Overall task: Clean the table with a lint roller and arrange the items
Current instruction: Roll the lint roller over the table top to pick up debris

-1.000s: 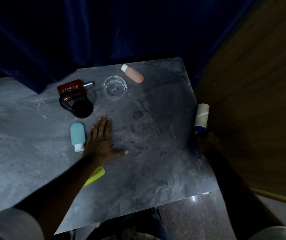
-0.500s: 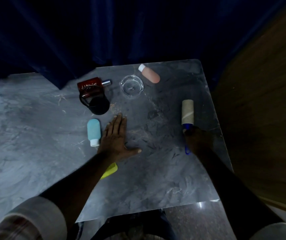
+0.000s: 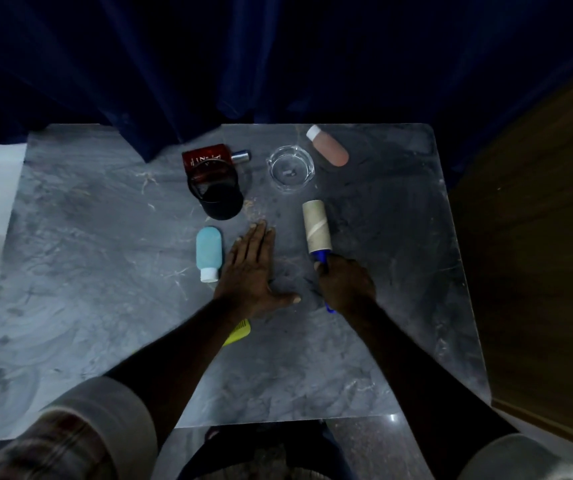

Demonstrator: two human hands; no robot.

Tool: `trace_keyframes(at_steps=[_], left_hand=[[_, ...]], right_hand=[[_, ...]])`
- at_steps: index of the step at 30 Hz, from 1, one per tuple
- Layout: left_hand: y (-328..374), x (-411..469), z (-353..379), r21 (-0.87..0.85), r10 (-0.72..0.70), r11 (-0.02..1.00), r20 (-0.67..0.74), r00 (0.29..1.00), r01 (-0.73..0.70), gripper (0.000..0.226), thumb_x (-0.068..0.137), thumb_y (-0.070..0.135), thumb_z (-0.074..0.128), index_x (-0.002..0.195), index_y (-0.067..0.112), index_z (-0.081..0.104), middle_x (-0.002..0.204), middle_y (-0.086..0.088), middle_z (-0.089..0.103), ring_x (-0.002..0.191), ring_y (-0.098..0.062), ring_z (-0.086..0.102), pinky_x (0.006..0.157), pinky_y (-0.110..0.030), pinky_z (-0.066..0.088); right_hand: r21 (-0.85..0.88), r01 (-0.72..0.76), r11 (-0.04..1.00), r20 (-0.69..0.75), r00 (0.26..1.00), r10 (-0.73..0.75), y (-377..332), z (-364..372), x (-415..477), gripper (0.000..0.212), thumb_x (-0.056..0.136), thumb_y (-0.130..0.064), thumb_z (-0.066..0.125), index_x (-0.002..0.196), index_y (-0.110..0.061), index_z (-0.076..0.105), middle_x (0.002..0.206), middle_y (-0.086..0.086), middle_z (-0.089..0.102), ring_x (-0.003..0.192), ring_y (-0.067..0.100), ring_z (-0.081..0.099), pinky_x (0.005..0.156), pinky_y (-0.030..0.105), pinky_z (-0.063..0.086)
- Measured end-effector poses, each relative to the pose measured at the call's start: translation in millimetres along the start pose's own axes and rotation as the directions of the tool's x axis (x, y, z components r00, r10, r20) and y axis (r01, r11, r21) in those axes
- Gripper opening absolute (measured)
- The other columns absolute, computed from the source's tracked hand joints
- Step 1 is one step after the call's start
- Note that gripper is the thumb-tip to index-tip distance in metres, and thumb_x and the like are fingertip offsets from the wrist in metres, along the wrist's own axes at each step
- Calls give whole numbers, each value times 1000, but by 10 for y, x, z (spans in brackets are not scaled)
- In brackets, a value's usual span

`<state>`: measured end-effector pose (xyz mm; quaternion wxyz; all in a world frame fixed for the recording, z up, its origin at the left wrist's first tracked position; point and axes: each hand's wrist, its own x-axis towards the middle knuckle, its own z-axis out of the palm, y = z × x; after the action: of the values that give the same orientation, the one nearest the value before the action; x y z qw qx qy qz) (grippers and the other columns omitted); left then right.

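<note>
**Roller on the Marble, One Hand Flat Beside It**

The right hand (image 3: 345,285) grips the blue handle of the lint roller (image 3: 317,226), fingers curled round it. The pale roll points away from the person and lies near the middle of the grey marbled worktop (image 3: 105,289); whether it fully touches the surface cannot be told.

The left hand (image 3: 254,271) lies flat on the worktop just left of the roller, fingers straight and together, thumb spread towards the right hand. It holds nothing.

A teal bottle (image 3: 209,251) with a white cap lies just beside the left hand, on its outer side. A yellow-green comb (image 3: 238,332) shows partly from under the left forearm.

Beyond the hands a dark round container (image 3: 219,199) sits against a red perfume bottle (image 3: 205,157). A clear glass ashtray (image 3: 307,161) stands beyond the roll's far end, with a pink bottle (image 3: 330,150) near the far edge. Fine debris lies just past the left fingertips.
</note>
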<state>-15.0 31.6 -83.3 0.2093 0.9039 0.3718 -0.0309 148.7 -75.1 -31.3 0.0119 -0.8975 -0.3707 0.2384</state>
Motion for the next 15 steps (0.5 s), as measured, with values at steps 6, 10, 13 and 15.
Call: trace_keyframes(at_steps=[6,10,13,15], left_hand=[[-3,9,-23,3,27,1000,25,999,-28,148,63,98,58,170,14,0,180,-10,-3,167,-26,-3,135,-50,6],[-4,12,-42,-4,24,1000,46,999,-24,146,63,101,46,170,15,-1,180,-9,-5,167,-26,-4,135,-47,4],[-7,14,-46,-9,29,1000,43,999,-29,147,61,103,42,170,14,1,180,-9,-5,167,-26,-4,135,-46,1],[-5,20,-40,-8,32,999,40,999,-32,147,62,103,44,170,14,1,180,-9,-5,167,-26,-4,135,-48,3]], right_hand=[[-13,62,998,-10,998,-62,-211,90,-91,39,101,-42,43,122,-16,64,116,15,70,109,36,66,91,39,49],[19,61,998,36,997,-62,-303,111,-91,37,99,-44,45,121,-21,64,115,13,71,107,35,67,91,38,51],[9,80,997,24,996,-80,-311,123,-86,37,100,-43,44,121,-19,64,115,13,71,108,34,67,91,37,51],[-27,98,995,32,995,-97,-286,126,-87,39,102,-43,40,122,-19,62,116,11,70,109,32,66,91,37,50]])
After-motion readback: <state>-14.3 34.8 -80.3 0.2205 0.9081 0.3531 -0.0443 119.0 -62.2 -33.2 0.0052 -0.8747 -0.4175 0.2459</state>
